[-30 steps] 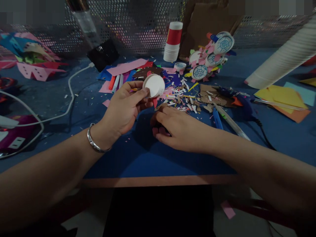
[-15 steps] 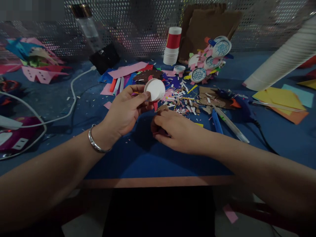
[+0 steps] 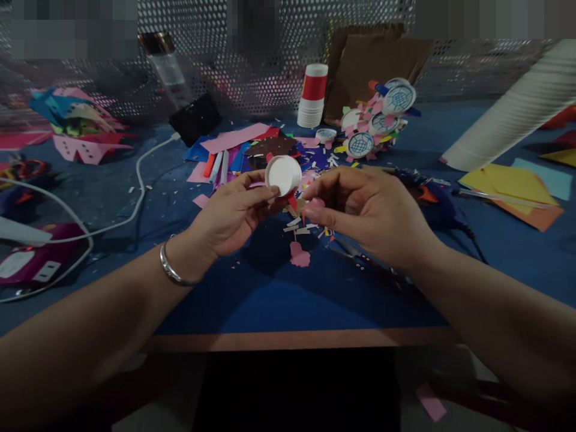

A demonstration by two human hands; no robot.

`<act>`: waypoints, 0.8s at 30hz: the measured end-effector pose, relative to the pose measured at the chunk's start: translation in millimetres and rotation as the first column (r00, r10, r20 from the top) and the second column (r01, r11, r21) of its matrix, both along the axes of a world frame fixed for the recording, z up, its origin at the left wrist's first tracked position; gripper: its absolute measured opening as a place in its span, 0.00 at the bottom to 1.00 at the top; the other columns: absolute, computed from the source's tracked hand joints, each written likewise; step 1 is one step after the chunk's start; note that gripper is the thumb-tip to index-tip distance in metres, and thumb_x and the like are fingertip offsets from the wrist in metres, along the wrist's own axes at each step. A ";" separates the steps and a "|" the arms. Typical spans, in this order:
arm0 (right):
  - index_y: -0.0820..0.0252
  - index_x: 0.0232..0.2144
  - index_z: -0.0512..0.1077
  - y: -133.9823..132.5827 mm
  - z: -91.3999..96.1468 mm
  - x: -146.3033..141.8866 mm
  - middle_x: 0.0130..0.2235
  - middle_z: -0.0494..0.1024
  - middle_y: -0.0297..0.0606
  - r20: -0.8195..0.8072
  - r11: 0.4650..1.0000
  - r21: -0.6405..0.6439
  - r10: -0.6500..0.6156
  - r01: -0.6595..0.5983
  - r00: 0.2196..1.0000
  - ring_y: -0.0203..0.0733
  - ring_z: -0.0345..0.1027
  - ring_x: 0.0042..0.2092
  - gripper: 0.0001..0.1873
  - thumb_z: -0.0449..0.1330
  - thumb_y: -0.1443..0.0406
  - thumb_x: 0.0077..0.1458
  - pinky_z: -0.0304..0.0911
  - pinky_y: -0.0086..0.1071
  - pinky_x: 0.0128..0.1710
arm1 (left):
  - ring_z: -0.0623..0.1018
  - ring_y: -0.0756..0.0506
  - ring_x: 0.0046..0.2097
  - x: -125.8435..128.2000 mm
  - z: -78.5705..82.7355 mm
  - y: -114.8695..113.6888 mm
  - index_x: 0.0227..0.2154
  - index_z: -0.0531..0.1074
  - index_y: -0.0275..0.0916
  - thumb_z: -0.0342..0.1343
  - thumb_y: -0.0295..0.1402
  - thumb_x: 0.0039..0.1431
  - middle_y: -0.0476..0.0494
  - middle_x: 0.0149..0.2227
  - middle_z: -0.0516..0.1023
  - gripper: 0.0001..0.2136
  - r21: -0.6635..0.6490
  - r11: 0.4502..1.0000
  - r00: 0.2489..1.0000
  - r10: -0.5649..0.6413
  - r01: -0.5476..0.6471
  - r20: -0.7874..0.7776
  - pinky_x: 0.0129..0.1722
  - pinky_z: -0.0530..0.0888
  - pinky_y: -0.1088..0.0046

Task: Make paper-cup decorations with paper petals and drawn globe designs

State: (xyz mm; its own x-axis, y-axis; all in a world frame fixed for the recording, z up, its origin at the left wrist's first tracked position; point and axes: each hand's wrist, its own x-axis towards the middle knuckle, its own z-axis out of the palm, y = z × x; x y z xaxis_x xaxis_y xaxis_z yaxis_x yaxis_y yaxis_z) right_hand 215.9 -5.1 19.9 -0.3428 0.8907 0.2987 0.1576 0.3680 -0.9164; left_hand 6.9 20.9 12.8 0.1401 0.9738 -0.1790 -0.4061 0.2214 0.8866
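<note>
My left hand (image 3: 238, 210) pinches a shallow white cup bottom (image 3: 283, 175) between thumb and fingers, its hollow side facing me. Small red paper pieces (image 3: 292, 201) stick out at its edge. Close to its right side is my right hand (image 3: 369, 210), thumb and fingertips drawn together beside the red paper; whatever lies between them is too small to name. Below the hands a pink paper scrap (image 3: 299, 255) lies on the blue table. Scissors (image 3: 355, 257) rest partly under my right hand.
Paper scraps, coloured paper and markers (image 3: 216, 167) cover the table's middle. Behind stand stacked paper cups (image 3: 312, 96), a decorated cup-bottom assembly (image 3: 378, 123) and cardboard (image 3: 373, 66). At right are a glue gun (image 3: 445, 207), a long cup stack (image 3: 504, 114) and yellow paper (image 3: 504, 186).
My right hand has risen from the table and moved right, close to the cup bottom. The pink scrap and scissors now show below. My left hand keeps its hold, slightly lower in view.
</note>
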 end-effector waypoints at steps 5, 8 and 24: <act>0.53 0.31 0.78 5.3 1.4 2.3 0.34 0.80 0.32 -0.238 0.991 -0.125 -0.073 0.044 0.969 0.39 0.74 0.36 0.15 0.79 0.57 0.50 0.76 0.38 0.42 | 0.84 0.50 0.39 0.5 -0.9 -2.1 0.41 0.81 0.32 0.61 0.12 0.56 0.43 0.39 0.85 0.13 -0.010 0.995 0.995 -0.096 0.097 0.006 0.43 0.81 0.76; 0.54 0.32 0.78 7.7 0.1 3.8 0.34 0.79 0.31 -0.294 0.986 -0.166 -0.056 0.007 0.954 0.38 0.73 0.36 0.16 0.80 0.57 0.48 0.74 0.37 0.42 | 0.83 0.51 0.38 0.5 -3.1 -2.3 0.41 0.81 0.32 0.63 0.13 0.56 0.43 0.40 0.85 0.13 -0.011 0.993 0.993 -0.119 0.119 0.003 0.43 0.81 0.76; 0.56 0.32 0.76 13.7 -7.3 2.5 0.36 0.76 0.31 -0.307 0.960 -0.269 -0.009 -0.078 0.952 0.35 0.68 0.36 0.19 0.80 0.56 0.48 0.67 0.34 0.38 | 0.84 0.49 0.39 4.8 -6.0 -8.9 0.43 0.78 0.33 0.63 0.12 0.57 0.44 0.40 0.84 0.14 -0.018 0.992 0.992 -0.127 0.127 0.009 0.46 0.82 0.72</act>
